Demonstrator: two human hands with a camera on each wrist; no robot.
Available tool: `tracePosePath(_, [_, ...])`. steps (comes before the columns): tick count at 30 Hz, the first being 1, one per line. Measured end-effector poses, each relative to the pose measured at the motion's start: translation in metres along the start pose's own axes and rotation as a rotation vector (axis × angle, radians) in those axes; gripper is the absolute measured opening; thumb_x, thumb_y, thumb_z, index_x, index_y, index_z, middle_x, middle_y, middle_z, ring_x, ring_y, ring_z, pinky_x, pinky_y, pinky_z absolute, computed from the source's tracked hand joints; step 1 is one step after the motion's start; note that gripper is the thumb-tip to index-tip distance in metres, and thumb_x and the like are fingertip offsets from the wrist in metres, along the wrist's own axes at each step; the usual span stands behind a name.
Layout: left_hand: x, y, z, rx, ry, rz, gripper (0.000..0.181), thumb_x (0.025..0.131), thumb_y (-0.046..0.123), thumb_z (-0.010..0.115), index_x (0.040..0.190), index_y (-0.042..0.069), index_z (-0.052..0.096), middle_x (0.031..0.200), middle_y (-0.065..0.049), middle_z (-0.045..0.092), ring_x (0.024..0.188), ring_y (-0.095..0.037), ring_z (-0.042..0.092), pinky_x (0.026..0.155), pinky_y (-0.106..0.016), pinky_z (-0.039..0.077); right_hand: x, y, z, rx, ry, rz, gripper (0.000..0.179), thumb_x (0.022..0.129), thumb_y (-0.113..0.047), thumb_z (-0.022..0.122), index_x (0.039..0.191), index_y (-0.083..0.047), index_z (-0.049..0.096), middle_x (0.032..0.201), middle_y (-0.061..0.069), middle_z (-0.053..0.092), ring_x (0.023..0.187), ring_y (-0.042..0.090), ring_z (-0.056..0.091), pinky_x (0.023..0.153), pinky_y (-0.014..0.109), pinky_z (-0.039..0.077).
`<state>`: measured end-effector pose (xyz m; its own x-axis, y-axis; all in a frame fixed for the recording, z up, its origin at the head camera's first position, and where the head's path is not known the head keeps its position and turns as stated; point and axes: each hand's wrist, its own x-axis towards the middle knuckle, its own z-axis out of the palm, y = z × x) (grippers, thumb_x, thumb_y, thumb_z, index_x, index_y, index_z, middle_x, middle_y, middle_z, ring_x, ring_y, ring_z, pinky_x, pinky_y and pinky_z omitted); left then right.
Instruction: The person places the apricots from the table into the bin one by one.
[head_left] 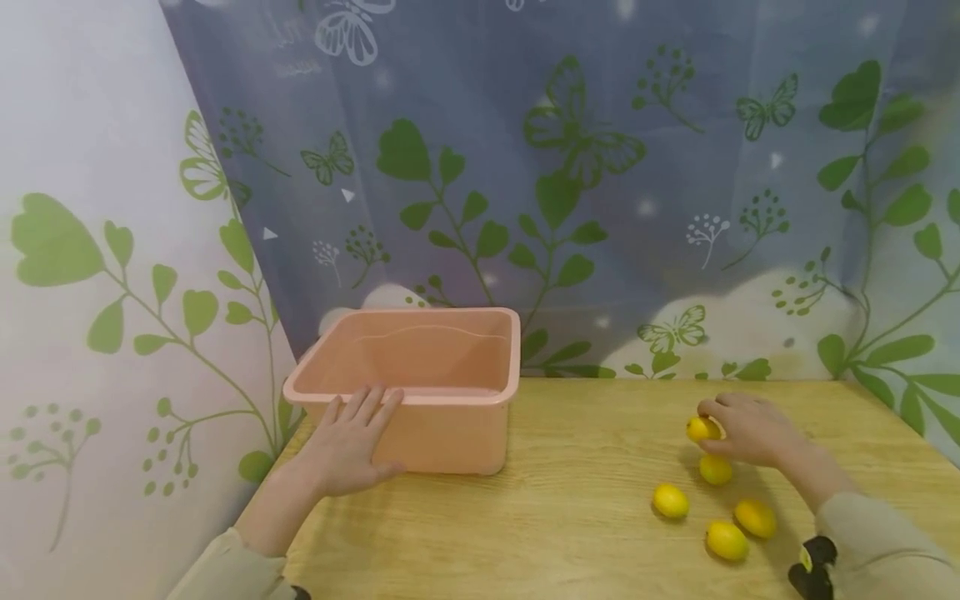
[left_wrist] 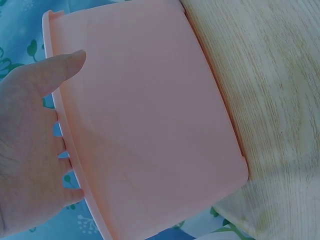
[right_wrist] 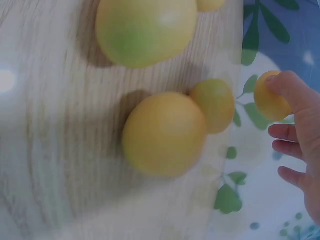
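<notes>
My left hand rests at the near rim of a pink plastic bin, fingers stretched out onto the rim. In the left wrist view its thumb lies by the bin's outer wall. With thumb and fingers, my right hand pinches a yellow lemon above the table. Just under that hand lies another lemon. Several more are nearer to me, among them a lemon to the left and a lemon at the front. The right wrist view shows the held lemon between fingertips.
The bin stands on the left part of a wooden table. Behind the table hangs a blue curtain printed with leaves and butterflies. A pale patterned sheet borders the left side.
</notes>
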<state>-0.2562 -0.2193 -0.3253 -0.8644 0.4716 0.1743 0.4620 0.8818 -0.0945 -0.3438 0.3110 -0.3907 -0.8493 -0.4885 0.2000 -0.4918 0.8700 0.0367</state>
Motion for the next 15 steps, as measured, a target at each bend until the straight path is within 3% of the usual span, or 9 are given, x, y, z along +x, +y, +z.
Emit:
tracePosePath(9, [0.001,-0.001,0.000,0.013,0.000,0.005,0.090,0.083,0.050,0.061,0.146,0.000,0.020,0.147,-0.026,0.023,0.133,-0.044,0.022,0.102,-0.064,0.018,0.022,-0.023,-0.016,-0.001,0.070,-0.066,0.031,0.077,-0.032,0.072,0.100,-0.012,0.063,0.092,0.003,0.058,0.085,0.029,0.056,0.071,0.052,0.045])
tracePosePath(15, [0.001,0.000,0.000,0.006,-0.006,0.004,0.090,0.083,0.049,0.061,0.146,0.000,0.020,0.147,-0.026,0.023,0.133,-0.044,0.022,0.102,-0.064,0.018,0.041,-0.035,-0.025,0.014,0.040,-0.107,0.035,0.079,-0.032,0.071,0.104,-0.010,0.063,0.093,0.004,0.058,0.081,0.025,0.056,0.070,0.048,0.046])
